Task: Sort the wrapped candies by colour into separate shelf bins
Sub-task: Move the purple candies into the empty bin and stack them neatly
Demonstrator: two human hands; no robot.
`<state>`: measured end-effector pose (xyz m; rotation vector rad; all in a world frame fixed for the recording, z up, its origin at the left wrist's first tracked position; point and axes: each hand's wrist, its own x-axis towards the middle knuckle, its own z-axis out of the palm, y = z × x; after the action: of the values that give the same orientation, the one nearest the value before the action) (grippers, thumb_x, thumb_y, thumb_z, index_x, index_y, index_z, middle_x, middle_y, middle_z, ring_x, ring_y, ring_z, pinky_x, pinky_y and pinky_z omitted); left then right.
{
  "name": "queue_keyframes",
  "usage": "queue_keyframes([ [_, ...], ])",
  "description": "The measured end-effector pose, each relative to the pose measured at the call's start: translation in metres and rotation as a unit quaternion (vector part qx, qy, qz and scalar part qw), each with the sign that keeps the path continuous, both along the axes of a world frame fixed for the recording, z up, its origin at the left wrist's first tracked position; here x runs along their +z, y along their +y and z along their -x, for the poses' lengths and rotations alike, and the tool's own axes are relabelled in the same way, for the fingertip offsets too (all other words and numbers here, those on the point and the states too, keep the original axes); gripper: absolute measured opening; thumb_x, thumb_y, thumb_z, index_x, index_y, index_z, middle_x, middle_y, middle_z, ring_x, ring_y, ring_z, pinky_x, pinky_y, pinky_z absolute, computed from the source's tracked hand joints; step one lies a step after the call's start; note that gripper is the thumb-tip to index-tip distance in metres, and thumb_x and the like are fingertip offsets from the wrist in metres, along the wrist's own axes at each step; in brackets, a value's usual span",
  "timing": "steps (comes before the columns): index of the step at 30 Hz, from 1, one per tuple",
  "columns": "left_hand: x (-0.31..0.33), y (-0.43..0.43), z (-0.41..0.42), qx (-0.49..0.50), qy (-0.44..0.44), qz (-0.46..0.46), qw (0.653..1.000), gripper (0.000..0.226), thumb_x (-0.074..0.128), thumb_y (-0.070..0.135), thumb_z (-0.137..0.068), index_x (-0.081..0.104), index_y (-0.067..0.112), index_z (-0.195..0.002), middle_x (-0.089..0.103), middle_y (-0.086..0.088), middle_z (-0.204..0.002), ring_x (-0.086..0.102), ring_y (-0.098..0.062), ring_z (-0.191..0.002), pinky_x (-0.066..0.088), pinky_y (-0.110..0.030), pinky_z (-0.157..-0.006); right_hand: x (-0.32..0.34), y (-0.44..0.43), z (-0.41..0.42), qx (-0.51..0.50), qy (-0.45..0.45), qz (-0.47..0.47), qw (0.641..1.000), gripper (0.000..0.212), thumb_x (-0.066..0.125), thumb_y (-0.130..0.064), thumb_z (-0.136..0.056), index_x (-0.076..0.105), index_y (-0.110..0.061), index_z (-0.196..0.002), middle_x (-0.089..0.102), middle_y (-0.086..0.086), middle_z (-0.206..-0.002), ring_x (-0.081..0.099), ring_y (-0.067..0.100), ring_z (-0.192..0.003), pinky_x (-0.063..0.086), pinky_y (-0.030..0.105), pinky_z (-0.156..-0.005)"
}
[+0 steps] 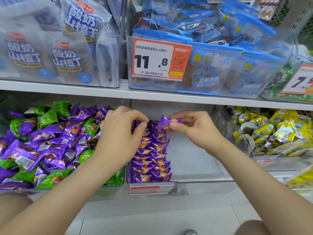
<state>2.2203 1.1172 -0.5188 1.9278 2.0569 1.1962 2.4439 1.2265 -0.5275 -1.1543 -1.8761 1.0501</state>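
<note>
**A:** Hand status?
**B:** Right hand (191, 126) pinches one purple candy (165, 122) between thumb and forefinger. The candy sits just above the far end of the middle bin (194, 158).
**A:** Left?
**B:** Left hand (122, 126) has its fingers curled, with the tips down on the purple rows (150, 155) at the far end of the same bin. Can't tell if it actually grips a piece.
**A:** Layout in that bin?
**B:** Purple rows run front edge to back, packed against the bin's left wall.
**A:** Neighbours?
**B:** Left bin (110, 189) holds a loose mixed heap (50, 146), purple with green candies (45, 119) scattered through it. The left forearm crosses its right corner. The bin to the right holds yellow candies (274, 131).
**A:** Above?
**B:** The shelf board (67, 89) carries clear bins of white bags (67, 56) and blue-edged packs (220, 65). An orange price tag (160, 60) on the front of the latter reads 11.8.
</note>
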Motion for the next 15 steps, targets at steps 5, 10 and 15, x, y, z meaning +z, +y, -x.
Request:
queue_keyframes([
  [5,-0.013,0.002,0.000,0.031,0.111,0.058,0.992,0.026,0.056,0.024,-0.097,0.067,0.031,-0.119,0.049,-0.002,-0.121,0.055,-0.032,-0.106,0.045,-0.051,-0.089,-0.046,0.050,-0.023,-0.091,-0.244,-0.137,0.956,0.016,0.084,-0.019,-0.084,0.080,-0.017,-0.100,0.078,-0.001,-0.090,0.072,0.020,-0.083,0.058,0.034,-0.085],
  [10,-0.012,0.004,0.002,0.022,0.105,0.054,0.993,0.021,0.056,0.028,-0.097,0.071,0.029,-0.112,0.049,-0.002,-0.119,0.059,-0.030,-0.093,0.051,-0.049,-0.085,-0.067,0.068,-0.010,-0.076,-0.317,-0.155,0.933,0.017,0.077,-0.017,-0.087,0.081,-0.019,-0.104,0.078,0.004,-0.103,0.069,0.027,-0.096,0.048,0.025,-0.084],
  [15,-0.015,0.005,0.002,0.016,0.102,0.050,0.993,0.016,0.058,0.029,-0.096,0.073,0.029,-0.103,0.048,-0.002,-0.119,0.059,-0.029,-0.094,0.051,-0.049,-0.086,-0.074,0.070,0.006,-0.069,-0.323,-0.156,0.931,0.021,0.073,-0.014,-0.090,0.080,-0.017,-0.110,0.077,0.006,-0.112,0.068,0.027,-0.104,0.048,0.024,-0.089],
])
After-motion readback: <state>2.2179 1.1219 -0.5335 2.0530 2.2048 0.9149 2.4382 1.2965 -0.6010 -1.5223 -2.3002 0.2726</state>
